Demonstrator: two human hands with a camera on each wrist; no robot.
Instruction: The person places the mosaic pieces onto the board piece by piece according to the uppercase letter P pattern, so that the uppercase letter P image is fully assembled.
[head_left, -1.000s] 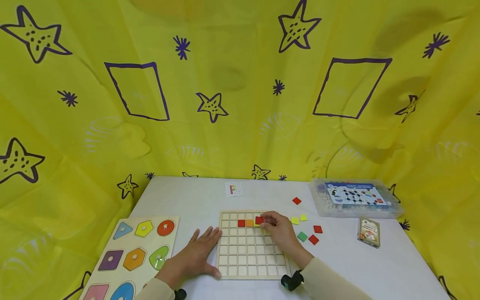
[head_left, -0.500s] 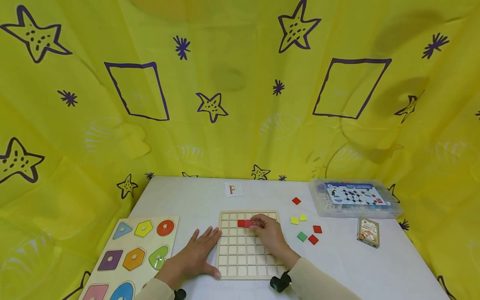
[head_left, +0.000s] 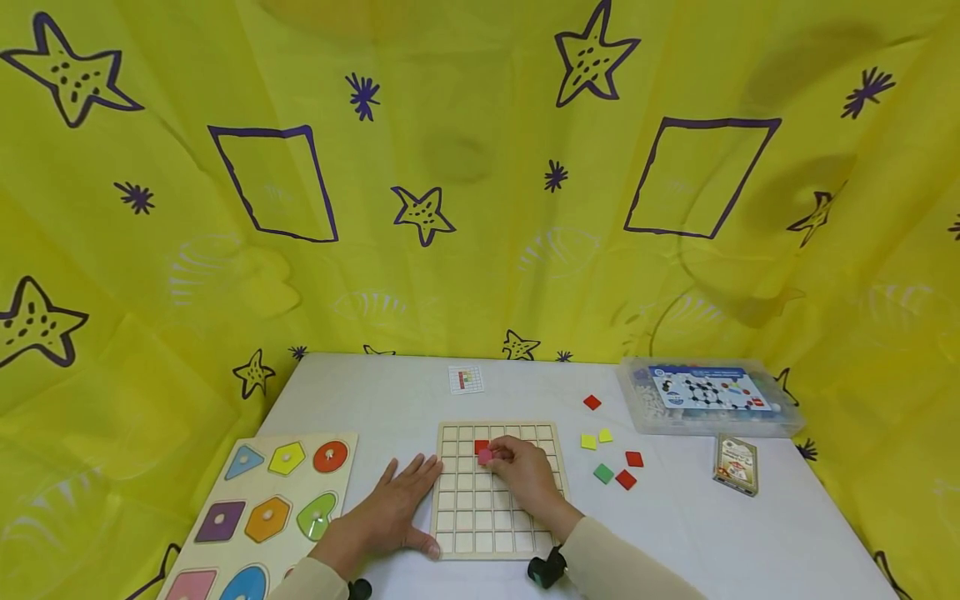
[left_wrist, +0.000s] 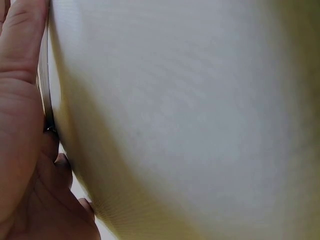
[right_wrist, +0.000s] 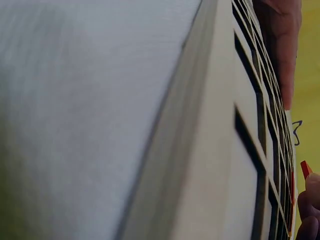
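Note:
A pale wooden grid board (head_left: 465, 543) lies in the middle of the table in the head view. My right hand (head_left: 527, 477) pinches a small red square tile (head_left: 485, 457) between thumb and fingertips, just over the grid. Another red tile (head_left: 482, 447) sits in a cell right above the pinched one. The cells to its right are partly hidden by my hand. In the right wrist view the pinched tile (right_wrist: 305, 169) is tilted above the board. My left hand (head_left: 393, 508) has its fingers spread and straight, touching the board's left edge.
Red tiles (head_left: 633, 459), yellow tiles (head_left: 588, 441) and a green tile (head_left: 603, 473) lie right of the board. Behind it is a small pattern card (head_left: 467, 380). A clear plastic case (head_left: 712, 396), a small box (head_left: 737, 464) and a shape puzzle (head_left: 251, 475) flank the work area.
My right hand has moved left and slightly nearer with the red tile, from over the yellow tile to below the placed red one. My left hand has stayed still.

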